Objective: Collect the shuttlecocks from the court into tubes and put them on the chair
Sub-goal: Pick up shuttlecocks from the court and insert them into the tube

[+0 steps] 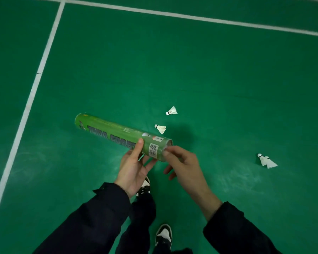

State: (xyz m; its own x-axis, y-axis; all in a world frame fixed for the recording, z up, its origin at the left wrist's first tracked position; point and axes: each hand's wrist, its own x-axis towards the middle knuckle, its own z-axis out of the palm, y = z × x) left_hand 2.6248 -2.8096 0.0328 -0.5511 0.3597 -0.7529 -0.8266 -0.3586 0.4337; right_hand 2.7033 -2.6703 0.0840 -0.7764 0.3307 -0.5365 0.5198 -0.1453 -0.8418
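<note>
held near its open end, the green tube (pixel 123 136) lies almost level in the air above the court, its capped end pointing away to the left. the left hand (pixel 136 167) cradles it from below — thumb laid up over the side next to the barcode label, fingers curled round underneath. the right hand (pixel 184 162) meets the rim of the open end, thumb and forefinger pinched together on its edge, the other fingers hanging loosely curled below. whether anything sits between those fingertips cannot be told.

three white shuttlecocks lie on the floor beyond the tube: one (pixel 172 111) furthest off, a second (pixel 160 128) just past the tube's near end, a third (pixel 266 160) well apart to the right, all on their sides.

the court floor (pixel 209 74) is green matting with dull scuffing near the feet. a white line (pixel 35 85) runs down the left side and meets another white line (pixel 191 16) crossing the top.

both forearms reach forward from dark sleeves (pixel 92 220), palms turned inward towards each other. below them stand dark trousers and two black-and-white shoes — one (pixel 144 186) tucked under the left hand, the other (pixel 163 235) nearer the bottom edge.
</note>
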